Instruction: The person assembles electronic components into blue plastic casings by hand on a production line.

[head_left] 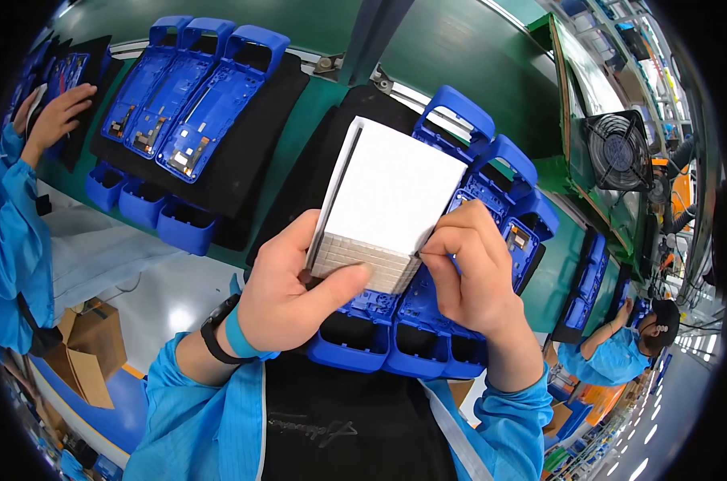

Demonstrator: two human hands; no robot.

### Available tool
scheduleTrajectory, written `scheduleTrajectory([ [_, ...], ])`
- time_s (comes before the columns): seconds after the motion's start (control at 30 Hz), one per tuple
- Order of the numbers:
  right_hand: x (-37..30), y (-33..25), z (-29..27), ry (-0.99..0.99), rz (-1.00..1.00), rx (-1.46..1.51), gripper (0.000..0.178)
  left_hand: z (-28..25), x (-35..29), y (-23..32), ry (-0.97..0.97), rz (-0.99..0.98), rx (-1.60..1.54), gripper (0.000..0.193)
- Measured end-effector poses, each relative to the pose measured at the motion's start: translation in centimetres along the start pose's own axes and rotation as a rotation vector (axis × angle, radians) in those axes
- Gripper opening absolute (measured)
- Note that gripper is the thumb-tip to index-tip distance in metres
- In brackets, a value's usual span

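Observation:
A white backing sheet (399,188) with rows of thin grey strips (367,263) across its lower part is held up in my left hand (287,293). The left thumb presses on the strips, and the fingers go behind the sheet. My right hand (475,268) is closed in a pinch at the right edge of the sheet, by the ends of the strips; what lies between its fingertips is too small to make out. Below both hands, several blue plastic housings (427,317) with open handle-like ends lie side by side on a black mat (295,196), partly covered by the sheet and hands.
On the left, three more blue housings (207,116) with small circuit parts rest on another black mat. A co-worker's hand (58,120) is at the far left, another person (612,349) at the far right. A black fan (617,150) stands beyond the green bench (552,276). A cardboard box (91,349) sits lower left.

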State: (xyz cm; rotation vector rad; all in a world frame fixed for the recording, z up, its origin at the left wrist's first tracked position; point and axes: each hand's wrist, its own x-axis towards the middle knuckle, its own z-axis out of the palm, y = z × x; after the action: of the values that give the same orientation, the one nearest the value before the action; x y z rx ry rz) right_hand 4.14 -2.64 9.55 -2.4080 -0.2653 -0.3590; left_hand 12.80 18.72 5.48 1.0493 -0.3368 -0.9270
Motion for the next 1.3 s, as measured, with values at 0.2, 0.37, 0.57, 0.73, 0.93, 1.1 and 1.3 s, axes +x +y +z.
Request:
scheduleTrajectory([
  [0.2,-1.2,0.8,-3.1,0.022,0.236,-0.053,0.009,-1.1,0.2,-0.6,0.313,0.353,0.437,0.042],
  [0.37,-2.5,2.5,-3.4,-0.147,0.279,-0.306,0.008,-1.3,0.0,-0.4,0.236,0.306,0.396,0.038],
  [0.57,-2.9,3.6,-3.3,-0.150,0.338,-0.345,0.006,-0.9,0.0,-0.6,0.205,0.286,0.315,0.038],
  [0.73,-2.9,3.9,-3.4,-0.144,0.327,-0.371,0.005,-1.2,-0.1,-0.8,0.172,0.282,0.318,0.037],
  [0.93,-2.6,3.7,-3.3,-0.173,0.359,-0.387,0.005,-1.3,0.1,-0.8,0.146,0.258,0.287,0.037],
  [1.1,-2.8,3.6,-3.2,-0.165,0.335,-0.396,0.005,-1.0,-0.3,-0.7,0.130,0.283,0.274,0.036],
  [1.3,-2.7,3.6,-3.4,-0.188,0.329,-0.409,0.010,-1.2,-0.3,-0.5,0.099,0.260,0.305,0.036],
])
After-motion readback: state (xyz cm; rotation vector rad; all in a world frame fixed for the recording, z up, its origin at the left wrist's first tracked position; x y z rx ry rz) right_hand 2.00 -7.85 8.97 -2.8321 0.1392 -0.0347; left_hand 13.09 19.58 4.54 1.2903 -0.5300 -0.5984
